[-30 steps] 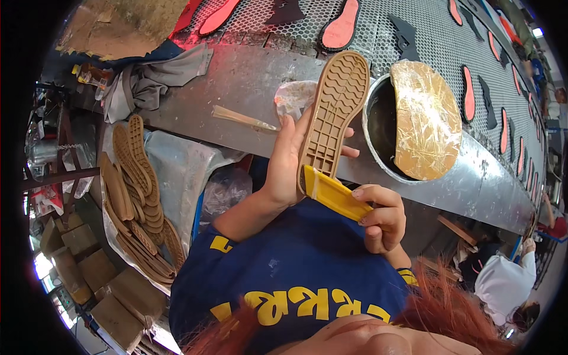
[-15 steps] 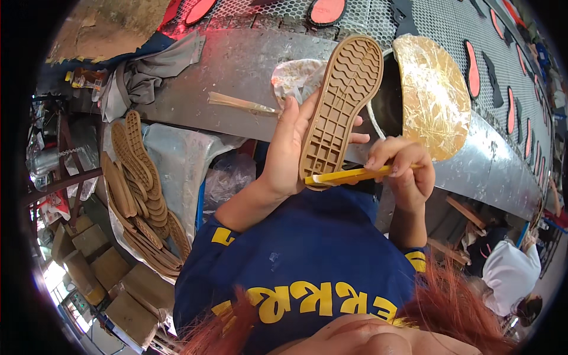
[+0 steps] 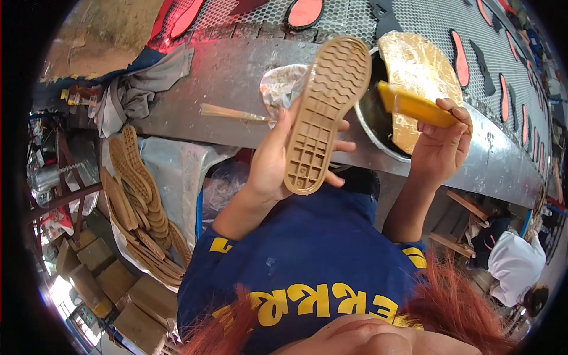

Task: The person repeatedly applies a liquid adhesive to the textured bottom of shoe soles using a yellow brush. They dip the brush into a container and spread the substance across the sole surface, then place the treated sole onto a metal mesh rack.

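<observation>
A tan rubber shoe sole (image 3: 324,112) is tilted upright in front of me, its tread and gridded underside facing my view. My left hand (image 3: 273,155) holds it from behind, thumb along the left edge and fingertips showing past the right edge. Off to the right, my right hand (image 3: 442,142) pinches a flat yellow strip-shaped tool (image 3: 423,107) between thumb and fingers. The tool's far end is blurred, so its kind is unclear. It is apart from the sole, over a metal pot (image 3: 368,127) partly covered by a gold, tape-wrapped lid (image 3: 421,65).
A brush (image 3: 234,112) and a crumpled patterned cloth (image 3: 281,86) lie on the metal bench (image 3: 228,77). More soles are piled (image 3: 148,201) at left on plastic sheeting. Beyond runs a mesh conveyor (image 3: 349,21) with pink insoles (image 3: 460,56). Another person (image 3: 518,263) is at far right.
My right hand has moved right and up, taking the yellow tool from the sole's lower end to above the pot. The sole has shifted slightly left; more of the pot shows.
</observation>
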A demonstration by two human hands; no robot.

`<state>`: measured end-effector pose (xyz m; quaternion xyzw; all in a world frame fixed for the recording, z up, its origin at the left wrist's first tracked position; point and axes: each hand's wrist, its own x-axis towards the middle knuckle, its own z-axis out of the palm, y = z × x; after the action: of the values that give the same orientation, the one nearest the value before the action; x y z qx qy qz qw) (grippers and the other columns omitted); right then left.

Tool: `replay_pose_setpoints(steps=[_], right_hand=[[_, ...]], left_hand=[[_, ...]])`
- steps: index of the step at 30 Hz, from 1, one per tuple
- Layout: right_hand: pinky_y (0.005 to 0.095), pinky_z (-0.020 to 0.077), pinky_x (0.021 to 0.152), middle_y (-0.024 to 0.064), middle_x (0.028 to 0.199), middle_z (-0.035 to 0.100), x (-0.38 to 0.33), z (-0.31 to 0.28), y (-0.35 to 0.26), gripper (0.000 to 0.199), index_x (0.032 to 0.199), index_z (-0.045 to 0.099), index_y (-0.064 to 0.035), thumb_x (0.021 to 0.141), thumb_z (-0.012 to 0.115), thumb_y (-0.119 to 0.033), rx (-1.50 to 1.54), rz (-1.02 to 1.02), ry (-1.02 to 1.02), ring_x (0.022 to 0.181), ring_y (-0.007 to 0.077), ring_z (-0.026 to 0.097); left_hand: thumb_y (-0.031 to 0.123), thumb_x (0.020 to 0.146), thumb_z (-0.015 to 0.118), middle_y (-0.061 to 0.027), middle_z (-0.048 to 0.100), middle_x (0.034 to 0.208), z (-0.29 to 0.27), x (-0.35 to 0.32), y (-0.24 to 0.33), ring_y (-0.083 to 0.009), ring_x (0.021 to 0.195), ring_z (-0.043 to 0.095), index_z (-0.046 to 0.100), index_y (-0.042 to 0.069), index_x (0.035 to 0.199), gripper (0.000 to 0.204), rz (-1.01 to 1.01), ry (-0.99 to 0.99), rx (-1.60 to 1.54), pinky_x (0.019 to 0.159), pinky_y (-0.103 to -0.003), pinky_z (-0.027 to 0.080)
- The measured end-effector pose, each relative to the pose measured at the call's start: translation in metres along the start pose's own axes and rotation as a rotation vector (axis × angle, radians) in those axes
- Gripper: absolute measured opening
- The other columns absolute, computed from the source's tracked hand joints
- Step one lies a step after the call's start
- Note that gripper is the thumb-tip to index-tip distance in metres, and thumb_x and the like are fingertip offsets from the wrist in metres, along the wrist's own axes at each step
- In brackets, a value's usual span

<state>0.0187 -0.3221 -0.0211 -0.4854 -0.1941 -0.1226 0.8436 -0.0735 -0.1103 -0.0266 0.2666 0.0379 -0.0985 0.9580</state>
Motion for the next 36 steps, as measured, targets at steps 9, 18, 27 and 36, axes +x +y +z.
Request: replay_pose_setpoints(steps=[9, 18, 27, 36], right_hand=[[0.0356, 0.0485, 0.073, 0.0139, 0.093, 0.060, -0.018, 0.005, 0.020, 0.016, 0.098, 0.061, -0.0008, 0.082, 0.060, 0.002, -1.244, -0.199, -0.314, 0.083, 0.0297, 0.060], [0.0289, 0.0489, 0.068, 0.0142, 0.104, 0.063, -0.022, 0.007, 0.010, 0.012, 0.099, 0.060, 0.0011, 0.092, 0.051, -0.002, -0.885, -0.020, -0.194, 0.081, 0.0197, 0.061], [0.0325, 0.0503, 0.079, 0.0234, 0.113, 0.059, -0.038, 0.005, 0.006, 0.028, 0.104, 0.054, 0.0019, 0.100, 0.041, -0.023, -0.363, -0.051, 0.067, 0.094, 0.0232, 0.062], [0.0328, 0.0492, 0.082, 0.0240, 0.103, 0.063, -0.053, 0.025, -0.004, 0.038, 0.096, 0.057, 0.0052, 0.098, 0.044, -0.031, -0.708, -0.262, -0.203, 0.093, 0.0282, 0.064]], left_hand=[[0.001, 0.081, 0.063, -0.0171, 0.039, 0.137, -0.012, -0.002, 0.007, -0.0314, 0.130, 0.036, 0.025, 0.009, 0.142, 0.072, 0.421, 0.035, 0.344, 0.107, -0.047, 0.032], [-0.009, 0.072, 0.062, -0.0178, 0.041, 0.133, -0.024, -0.010, 0.016, -0.0306, 0.128, 0.039, 0.033, 0.011, 0.134, 0.071, 0.579, 0.000, 0.631, 0.107, -0.047, 0.032], [-0.010, 0.070, 0.065, -0.0172, 0.040, 0.132, -0.025, -0.008, 0.005, -0.0273, 0.125, 0.043, 0.034, 0.013, 0.128, 0.070, 0.627, -0.020, 0.835, 0.104, -0.041, 0.038], [-0.008, 0.067, 0.065, -0.0182, 0.040, 0.130, -0.010, -0.011, -0.001, -0.0325, 0.129, 0.039, 0.033, 0.013, 0.126, 0.070, 0.661, -0.044, 0.849, 0.107, -0.046, 0.033]])
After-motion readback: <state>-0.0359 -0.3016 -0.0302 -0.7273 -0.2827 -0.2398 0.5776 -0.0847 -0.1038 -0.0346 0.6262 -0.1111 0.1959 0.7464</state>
